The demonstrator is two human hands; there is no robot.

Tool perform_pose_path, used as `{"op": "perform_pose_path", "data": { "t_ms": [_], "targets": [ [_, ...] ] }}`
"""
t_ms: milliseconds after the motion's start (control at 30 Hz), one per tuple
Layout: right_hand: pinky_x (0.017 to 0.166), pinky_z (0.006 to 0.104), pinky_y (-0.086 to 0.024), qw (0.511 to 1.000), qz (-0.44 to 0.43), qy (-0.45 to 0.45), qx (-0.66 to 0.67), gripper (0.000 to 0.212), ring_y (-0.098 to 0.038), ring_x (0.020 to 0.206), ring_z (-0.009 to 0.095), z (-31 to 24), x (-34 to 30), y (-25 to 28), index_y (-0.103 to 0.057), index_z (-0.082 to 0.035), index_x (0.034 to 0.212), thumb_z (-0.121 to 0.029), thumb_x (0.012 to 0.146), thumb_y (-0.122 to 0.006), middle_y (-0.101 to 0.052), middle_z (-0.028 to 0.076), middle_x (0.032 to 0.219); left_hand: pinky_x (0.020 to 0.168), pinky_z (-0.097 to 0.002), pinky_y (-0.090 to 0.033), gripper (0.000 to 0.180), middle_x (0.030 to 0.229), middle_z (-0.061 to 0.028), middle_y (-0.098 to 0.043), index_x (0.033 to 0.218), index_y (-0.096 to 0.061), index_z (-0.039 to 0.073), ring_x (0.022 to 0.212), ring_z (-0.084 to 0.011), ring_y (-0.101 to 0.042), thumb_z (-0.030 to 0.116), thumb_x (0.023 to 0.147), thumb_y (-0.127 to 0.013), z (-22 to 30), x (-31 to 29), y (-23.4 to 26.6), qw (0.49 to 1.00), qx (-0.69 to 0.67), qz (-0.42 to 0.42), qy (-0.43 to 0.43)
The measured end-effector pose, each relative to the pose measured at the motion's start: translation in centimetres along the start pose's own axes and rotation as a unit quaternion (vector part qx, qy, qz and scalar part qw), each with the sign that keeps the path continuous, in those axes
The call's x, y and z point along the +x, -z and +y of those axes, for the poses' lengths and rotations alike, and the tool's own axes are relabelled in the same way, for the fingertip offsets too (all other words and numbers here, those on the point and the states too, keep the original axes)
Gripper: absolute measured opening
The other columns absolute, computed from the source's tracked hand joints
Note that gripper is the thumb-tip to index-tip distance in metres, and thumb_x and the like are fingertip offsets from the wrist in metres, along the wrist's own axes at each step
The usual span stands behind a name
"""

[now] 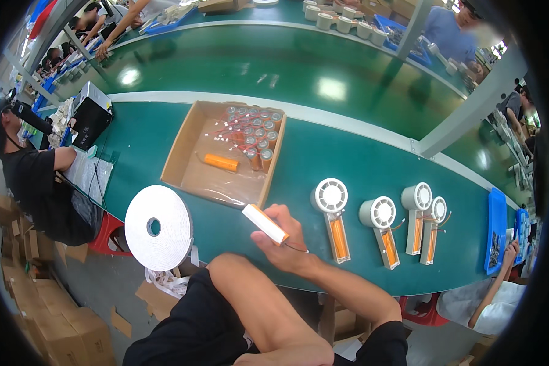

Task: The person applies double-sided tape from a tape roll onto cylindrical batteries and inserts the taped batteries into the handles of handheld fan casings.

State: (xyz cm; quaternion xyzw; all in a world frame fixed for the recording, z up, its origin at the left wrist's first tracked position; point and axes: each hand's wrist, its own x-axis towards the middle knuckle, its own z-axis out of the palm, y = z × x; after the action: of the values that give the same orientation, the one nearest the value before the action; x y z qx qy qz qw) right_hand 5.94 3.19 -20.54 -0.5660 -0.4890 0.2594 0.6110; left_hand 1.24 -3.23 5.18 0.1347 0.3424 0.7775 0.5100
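Note:
My right hand [282, 239] is closed around an orange battery pack [280, 234], tilted above the table's near edge. A white strip covers its upward side, and a thin wire trails from its lower end. My left hand does not show; a bent bare limb [256, 293] fills the lower middle. To the left of my right hand stands a big roll of white tape [171, 219]. Just beyond is an open cardboard box [195, 177], with several wired cylindrical cells [259, 131] clustered at its right. One orange battery pack [221, 162] lies alone in the box.
Several white round fan units [332, 196] with orange packs in their handles lie on the green table [299, 268] to the right. A blue tray [496, 232] sits at the far right. A black box [91, 116] stands back left near a seated person [36, 183].

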Motion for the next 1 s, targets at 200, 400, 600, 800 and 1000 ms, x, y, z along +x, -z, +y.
{"op": "perform_pose_path", "data": {
  "t_ms": [200,400,600,800,1000],
  "targets": [
    [0.064,0.0345,-0.052,1.000,-0.002,0.002,-0.007,0.042,-0.066,0.072,0.026,0.1,0.0,0.0,-0.049,-0.002,0.105,-0.032,0.089,-0.073,-0.061,0.013,0.083,0.067,0.0013,-0.021,0.018,0.076,0.0191,-0.052,0.077,-0.067,0.019,0.064,0.0026,-0.032,0.005,0.088,-0.069,0.5,-0.2,-0.3,0.998,0.054,-0.012,0.030],
    [0.064,0.0351,-0.052,1.000,-0.002,-0.002,-0.007,0.042,-0.066,0.073,0.026,0.1,-0.1,0.0,-0.049,-0.002,0.106,-0.033,0.089,-0.073,-0.061,0.013,0.084,0.067,0.0000,-0.024,0.017,0.078,0.0166,-0.053,0.079,-0.066,0.019,0.064,0.0020,-0.032,0.004,0.086,-0.071,0.3,-0.1,-0.4,0.997,0.070,-0.010,0.003],
    [0.064,0.0354,-0.052,1.000,-0.001,0.001,-0.010,0.043,-0.066,0.072,0.026,0.1,0.0,0.0,-0.049,-0.002,0.106,-0.033,0.089,-0.073,-0.061,0.014,0.084,0.066,-0.0006,-0.025,0.017,0.081,0.0147,-0.056,0.081,-0.067,0.017,0.064,0.0014,-0.032,0.002,0.084,-0.072,0.2,0.0,0.3,0.998,0.048,-0.029,-0.007],
    [0.064,0.0353,-0.052,1.000,-0.001,0.001,-0.009,0.042,-0.066,0.072,0.027,0.0,0.0,0.1,-0.049,-0.002,0.106,-0.032,0.089,-0.073,-0.061,0.013,0.083,0.063,-0.0013,-0.024,0.015,0.082,0.0149,-0.056,0.085,-0.071,0.018,0.063,0.0010,-0.032,0.003,0.085,-0.072,0.2,-0.1,0.5,0.999,0.023,-0.031,0.003],
    [0.064,0.0353,-0.052,1.000,-0.001,0.000,-0.010,0.041,-0.066,0.072,0.026,0.0,0.0,0.0,-0.049,-0.002,0.105,-0.031,0.089,-0.073,-0.061,0.013,0.083,0.062,-0.0018,-0.023,0.012,0.081,0.0151,-0.055,0.086,-0.071,0.016,0.062,0.0006,-0.030,0.004,0.085,-0.073,-0.4,-0.2,0.2,1.000,0.014,-0.018,-0.015]
  ]
}}
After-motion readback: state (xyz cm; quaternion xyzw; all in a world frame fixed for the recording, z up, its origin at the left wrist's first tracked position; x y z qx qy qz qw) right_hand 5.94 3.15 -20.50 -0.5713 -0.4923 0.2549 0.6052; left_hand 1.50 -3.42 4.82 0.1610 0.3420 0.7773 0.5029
